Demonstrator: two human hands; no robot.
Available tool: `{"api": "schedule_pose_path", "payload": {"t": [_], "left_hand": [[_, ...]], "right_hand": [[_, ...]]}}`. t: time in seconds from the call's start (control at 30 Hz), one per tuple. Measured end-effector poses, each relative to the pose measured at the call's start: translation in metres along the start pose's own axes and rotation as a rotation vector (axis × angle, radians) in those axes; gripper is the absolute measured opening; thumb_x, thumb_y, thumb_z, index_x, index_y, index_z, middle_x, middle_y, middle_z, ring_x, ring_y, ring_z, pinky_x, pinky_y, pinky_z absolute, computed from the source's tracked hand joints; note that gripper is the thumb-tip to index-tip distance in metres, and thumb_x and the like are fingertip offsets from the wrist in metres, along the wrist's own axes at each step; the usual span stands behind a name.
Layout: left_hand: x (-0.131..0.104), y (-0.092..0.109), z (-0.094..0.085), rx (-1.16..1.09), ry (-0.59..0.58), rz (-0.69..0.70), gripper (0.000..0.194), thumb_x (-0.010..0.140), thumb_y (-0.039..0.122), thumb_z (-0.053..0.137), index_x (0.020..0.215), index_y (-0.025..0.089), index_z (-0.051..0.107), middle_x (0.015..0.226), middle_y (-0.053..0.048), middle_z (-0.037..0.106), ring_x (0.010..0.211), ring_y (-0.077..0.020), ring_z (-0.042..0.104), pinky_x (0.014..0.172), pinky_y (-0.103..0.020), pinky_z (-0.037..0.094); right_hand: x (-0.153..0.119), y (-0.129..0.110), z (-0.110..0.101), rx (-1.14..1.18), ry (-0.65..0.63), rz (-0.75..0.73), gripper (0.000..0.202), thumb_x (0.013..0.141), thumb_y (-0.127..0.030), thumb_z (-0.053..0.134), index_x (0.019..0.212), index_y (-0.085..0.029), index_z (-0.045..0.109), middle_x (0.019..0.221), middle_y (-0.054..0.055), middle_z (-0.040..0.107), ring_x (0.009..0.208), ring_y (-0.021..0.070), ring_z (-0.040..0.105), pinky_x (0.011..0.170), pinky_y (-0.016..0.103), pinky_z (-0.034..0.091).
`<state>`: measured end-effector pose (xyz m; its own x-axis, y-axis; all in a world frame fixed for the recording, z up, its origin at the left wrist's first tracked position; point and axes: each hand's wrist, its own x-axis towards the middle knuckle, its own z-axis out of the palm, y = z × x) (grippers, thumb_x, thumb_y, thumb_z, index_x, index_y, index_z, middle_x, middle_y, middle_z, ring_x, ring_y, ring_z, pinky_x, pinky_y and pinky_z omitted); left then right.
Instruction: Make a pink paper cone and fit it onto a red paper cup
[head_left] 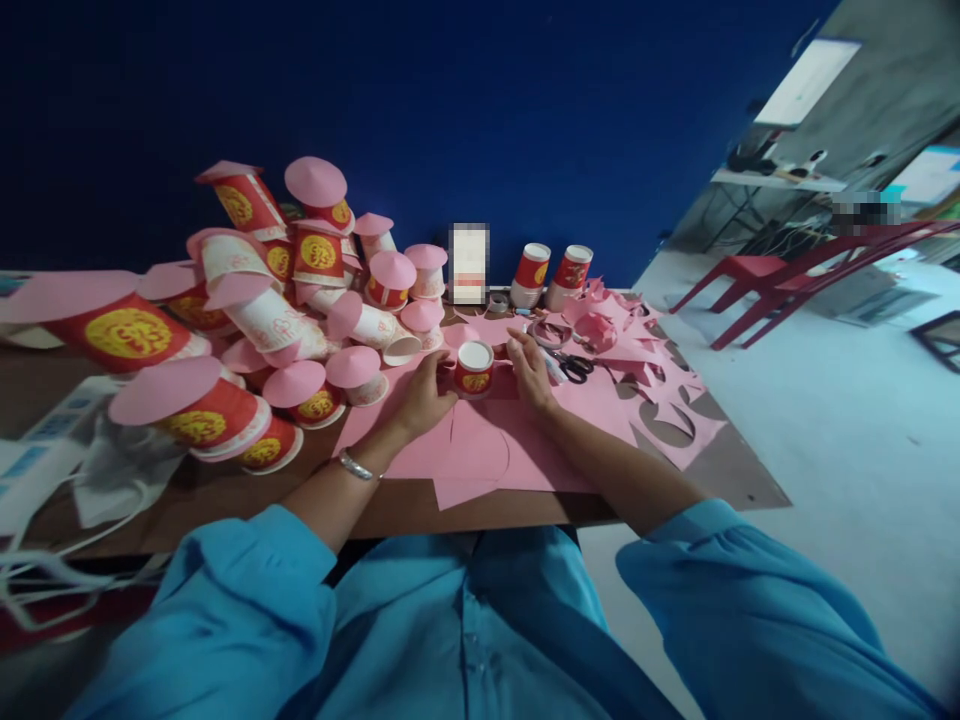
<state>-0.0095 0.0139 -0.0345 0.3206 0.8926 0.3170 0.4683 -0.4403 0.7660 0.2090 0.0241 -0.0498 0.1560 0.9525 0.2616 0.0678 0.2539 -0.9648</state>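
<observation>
A paper cup (474,383) with a red band and gold pattern stands on pink paper, its white round end facing up. Just left of it is my left hand (429,396), thumb and fingers apart and curved toward the cup; whether they touch it I cannot tell. My right hand (531,372) is on the other side, fingers stretched out, with a small gap to the cup. Behind the cup lies a pink paper piece (466,335), partly hidden. Beneath my hands the pink paper sheet (555,440) has curved lines or cuts.
Several cups with pink cone tops (315,255) are heaped at left. Black-handled scissors (576,368), pink scraps (637,335) and two plain-topped cups (531,275) are at right. A phone-like screen (469,265) stands behind. A power strip (52,440) lies at far left.
</observation>
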Motion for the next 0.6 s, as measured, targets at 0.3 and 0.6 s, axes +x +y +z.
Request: {"api": "schedule_pose_path", "payload": {"t": [0.3,0.6], "left_hand": [[0.001,-0.006,0.002,0.044,0.054,-0.01,0.059,0.076,0.004,0.067,0.13,0.022,0.053,0.128,-0.01,0.073,0.116,-0.024,0.073,0.102,-0.045,0.06],[0.003,-0.007,0.002,0.057,0.088,0.034,0.056,0.074,0.001,0.064,0.126,0.021,0.055,0.121,-0.009,0.074,0.109,-0.0233,0.074,0.097,-0.043,0.061]], "right_hand": [[0.013,-0.007,-0.013,0.017,-0.076,0.053,0.071,0.085,-0.079,0.059,0.127,-0.022,0.053,0.095,0.002,0.07,0.078,0.0161,0.07,0.073,0.031,0.057],[0.059,-0.032,-0.018,-0.133,-0.228,-0.092,0.061,0.09,-0.067,0.064,0.13,-0.02,0.058,0.093,0.002,0.069,0.061,0.0115,0.057,0.052,0.023,0.042]]}}
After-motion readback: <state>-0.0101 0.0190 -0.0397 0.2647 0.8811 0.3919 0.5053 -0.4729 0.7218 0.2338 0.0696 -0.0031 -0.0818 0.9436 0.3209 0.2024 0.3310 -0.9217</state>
